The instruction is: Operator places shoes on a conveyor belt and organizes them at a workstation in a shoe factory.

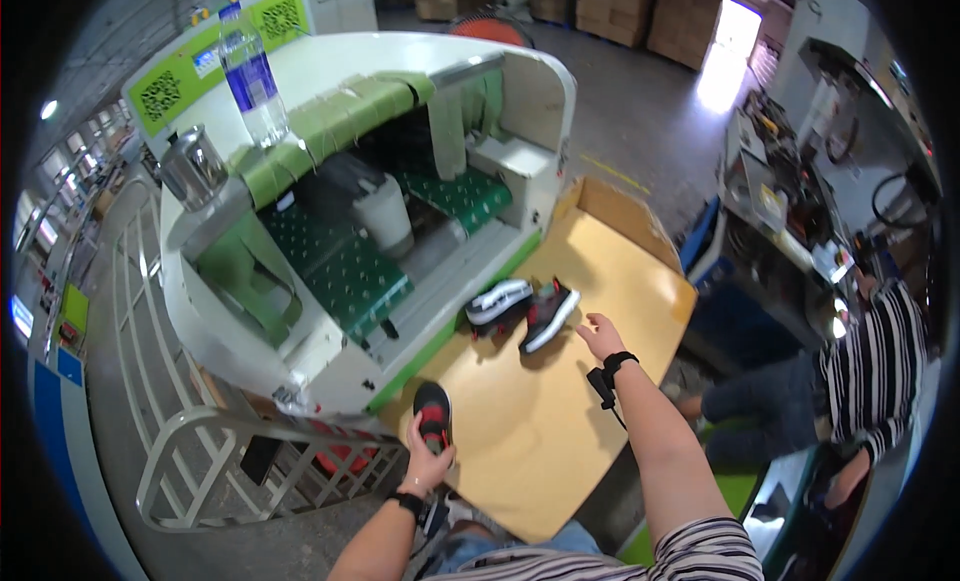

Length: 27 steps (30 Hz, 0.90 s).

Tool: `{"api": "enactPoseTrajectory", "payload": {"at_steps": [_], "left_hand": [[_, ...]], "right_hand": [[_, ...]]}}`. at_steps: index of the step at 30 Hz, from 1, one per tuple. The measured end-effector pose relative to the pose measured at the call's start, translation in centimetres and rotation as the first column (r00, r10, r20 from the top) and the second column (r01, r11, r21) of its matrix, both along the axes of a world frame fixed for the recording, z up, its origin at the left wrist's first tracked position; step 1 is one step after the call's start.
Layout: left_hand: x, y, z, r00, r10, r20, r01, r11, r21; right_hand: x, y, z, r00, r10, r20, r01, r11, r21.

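Observation:
My left hand (pixel 428 465) grips the end nearest me of a black and red sneaker (pixel 432 409), at the near left edge of a yellow tabletop (pixel 530 436). Its fingers wrap the shoe's sides. To the right, my right hand (pixel 602 335) is open with nothing in it, fingers apart and pointing toward two more shoes. The closer one is a dark sneaker (pixel 550 317) with a white sole and red accents, lying tilted. Beside it, a second shoe (pixel 498 303) shows a white and grey sole. A small gap separates my right hand from them.
Beyond the table stands a white and green machine (pixel 390 331) with a dark green slotted feed opening. A water bottle (pixel 252 81) and a metal pot (pixel 193 169) stand on top. Metal railing (pixel 215 461) runs at left. Another person (pixel 860 381) sits at right.

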<state>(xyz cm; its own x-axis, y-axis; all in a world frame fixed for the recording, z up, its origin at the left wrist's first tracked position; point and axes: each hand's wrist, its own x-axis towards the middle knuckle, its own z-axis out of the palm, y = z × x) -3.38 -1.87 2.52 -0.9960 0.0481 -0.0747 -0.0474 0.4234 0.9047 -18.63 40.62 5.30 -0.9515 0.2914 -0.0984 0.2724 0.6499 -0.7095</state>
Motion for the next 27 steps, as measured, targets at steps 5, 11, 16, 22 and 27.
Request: {"api": "enactPoseTrajectory", "payload": {"at_steps": [5,11,16,22,27], "left_hand": [[1.6,0.0,0.8,0.995,0.024,0.096,-0.025,1.000,0.003],[1.2,0.1,1.0,0.986,0.094,0.139,-0.093,0.996,-0.013],[-0.4,2.5,3.5,0.970,0.187,0.154,-0.195,0.980,0.039],[2.2,6.6,1.4,0.938,0.339,0.073,-0.339,0.941,-0.012],[3.4,6.4,1.1,0.941,0.333,0.057,-0.332,0.943,-0.021]], "right_hand": [[-8.5,3.0,-1.5,0.938,0.202,0.282,-0.091,0.928,-0.361],[-2.7,0.8,-1.8,0.996,0.085,-0.013,-0.080,0.872,-0.484],[10.1,-7.1,1.9,0.910,0.403,-0.098,-0.414,0.868,-0.273],[8.2,-12.7,3.9,0.673,0.735,0.084,-0.630,0.629,-0.457],[-4.1,-16.1,6.8,0.571,0.776,-0.267,-0.577,0.612,0.541]]}}
